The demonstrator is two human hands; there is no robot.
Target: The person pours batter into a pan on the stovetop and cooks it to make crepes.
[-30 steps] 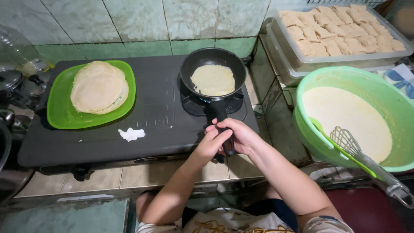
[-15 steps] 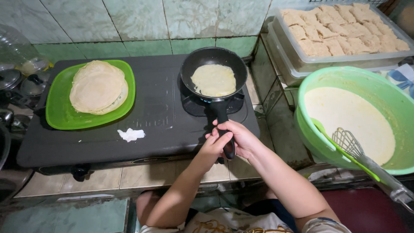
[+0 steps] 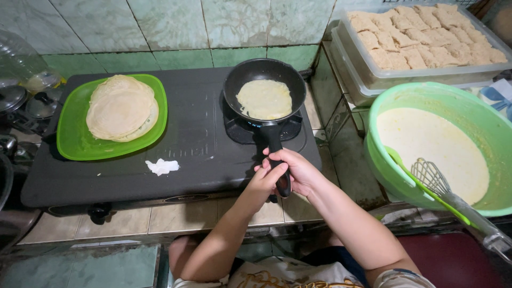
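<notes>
While the small black frying pan (image 3: 264, 90) sits on the right burner of the black gas stove (image 3: 202, 154) with a thin pale crepe (image 3: 264, 99) spread in it, both hands meet at its black handle (image 3: 277, 160): the right hand (image 3: 298, 172) has its grip wrapped closed around the handle, and the left hand (image 3: 265, 181) curls shut against it from the other side. A green plate (image 3: 72, 140) stacked with finished crepes (image 3: 121, 108) lies on the stove's left half; a green bowl of batter (image 3: 426, 149) holding a whisk (image 3: 433, 178) stands to the right.

On the stove (image 3: 197, 154), the pan (image 3: 264, 90) sits at two o'clock holding a crepe (image 3: 264, 99), the plate (image 3: 74, 138) of stacked crepes (image 3: 121, 108) at ten, and off at three stands the batter bowl (image 3: 384, 165) with a whisk (image 3: 434, 178) in it.
</notes>
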